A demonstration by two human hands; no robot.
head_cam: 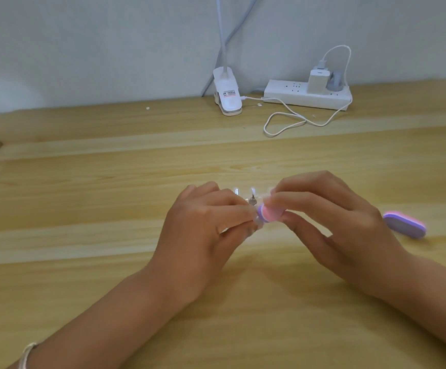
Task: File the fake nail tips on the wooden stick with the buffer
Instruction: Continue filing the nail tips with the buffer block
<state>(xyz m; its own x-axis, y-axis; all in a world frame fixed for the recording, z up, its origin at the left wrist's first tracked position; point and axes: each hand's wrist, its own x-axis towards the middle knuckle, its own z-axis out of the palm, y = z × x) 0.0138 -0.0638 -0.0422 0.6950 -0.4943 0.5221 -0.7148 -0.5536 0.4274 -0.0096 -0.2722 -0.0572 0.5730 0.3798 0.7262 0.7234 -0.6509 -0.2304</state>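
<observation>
While the left hand [205, 225] pinches the clear nail tips [244, 194], the right hand [331, 222] grips the pink buffer [269, 214] against them.

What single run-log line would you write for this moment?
left hand: holds nail tips | right hand: pinches buffer at tips | spare buffer: on table | stage: filing

Your left hand [203, 230] and right hand [331, 222] meet over the table [83, 209].
A spare buffer [405, 225] lies right of them; behind, the lamp clip [227, 94] stands left of the power strip [307, 98].
</observation>
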